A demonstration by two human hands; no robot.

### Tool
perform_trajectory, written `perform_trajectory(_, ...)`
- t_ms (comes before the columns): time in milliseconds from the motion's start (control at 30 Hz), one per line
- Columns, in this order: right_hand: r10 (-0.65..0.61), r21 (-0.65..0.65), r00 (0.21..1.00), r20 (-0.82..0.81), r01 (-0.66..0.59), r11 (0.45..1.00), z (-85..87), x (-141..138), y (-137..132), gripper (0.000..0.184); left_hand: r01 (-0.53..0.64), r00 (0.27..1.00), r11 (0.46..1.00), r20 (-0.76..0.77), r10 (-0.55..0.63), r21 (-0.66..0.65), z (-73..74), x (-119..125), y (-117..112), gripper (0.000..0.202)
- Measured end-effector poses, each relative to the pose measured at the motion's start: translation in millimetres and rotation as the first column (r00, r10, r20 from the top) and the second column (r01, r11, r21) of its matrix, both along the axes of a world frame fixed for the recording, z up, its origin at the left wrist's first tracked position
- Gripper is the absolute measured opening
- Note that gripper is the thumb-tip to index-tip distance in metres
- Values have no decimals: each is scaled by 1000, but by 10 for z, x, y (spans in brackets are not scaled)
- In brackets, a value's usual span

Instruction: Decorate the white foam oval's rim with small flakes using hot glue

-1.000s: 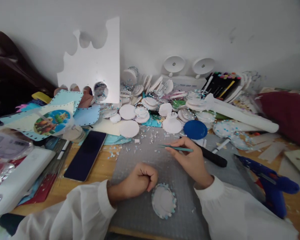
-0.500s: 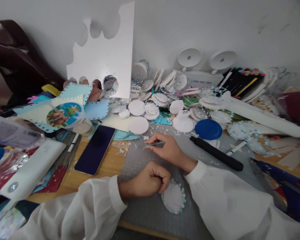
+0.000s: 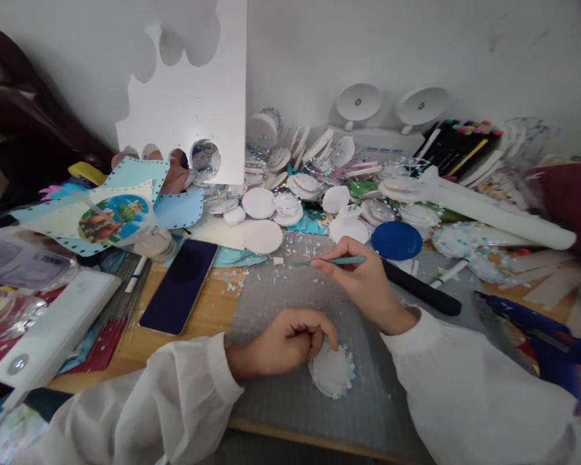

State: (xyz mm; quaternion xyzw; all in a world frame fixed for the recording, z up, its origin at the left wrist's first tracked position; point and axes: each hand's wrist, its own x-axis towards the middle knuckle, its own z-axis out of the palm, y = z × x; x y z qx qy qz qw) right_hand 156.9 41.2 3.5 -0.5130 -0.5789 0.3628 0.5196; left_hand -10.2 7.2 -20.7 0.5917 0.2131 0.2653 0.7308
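Resting on the grey mat nr. its front edge, a white disc w/ a rim of small blue & white bits is partly hidden at its upper L by the L hand. L fingers are bent inward, index pointed down over the disc's edge; whether it's touched or gripped can't be told. By the R hand, teal tweezers are held b/w thumb & fingertips, pinched narrow, approx. level, w/ the tip pointed L. Just beside the tip, a small white block is seen on the mat; whether tip & block touch can't be told. Tiny scraps are strewn across the mat's back L corner & onto the wood table. To the L, a dark-screened phone is laid flat. Behind the R hand, a solid blue disc is placed in front of the heaped white discs; a black-handled tool is laid aslant to the R, its far end partly hidden by the hand. Further R, a blue glue gun is set down on its side. At the back, a white board w/ scalloped cutouts is stood upright nr. the wall, & markers w/ multicol. caps are propped at back R, behind a long white roll.
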Motion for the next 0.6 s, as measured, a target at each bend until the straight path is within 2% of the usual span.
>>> perform_trajectory(67,-73,-38,993,-91,70,997,29,132,-104,24,18,1000,996,-16,-17,82,9,-4,-7,42)
perform_trajectory(133,-126,-89,968,-216,110,990,25,250,-221,26,49,999,974,-25,-45,219,12,-9,-2,40)
perform_trajectory(233,-169,-193,901,-398,98,976,-29,383,-384,30,75,997,913,-11,-77,400,18,-17,11,34)
perform_trajectory(333,-202,-269,852,-483,75,960,-109,451,-498,35,87,996,871,-20,-89,483,48,-20,18,33)
perform_trajectory(400,-209,-291,844,-495,66,954,-147,460,-546,36,102,994,872,-18,-106,478,81,-19,22,33)
perform_trajectory(467,-194,-292,842,-503,46,955,-159,448,-582,37,102,993,898,3,-114,429,113,-19,31,33)
perform_trajectory(600,-143,-278,833,-535,-13,961,-134,409,-645,35,3,1000,970,29,-11,241,123,-18,69,24)
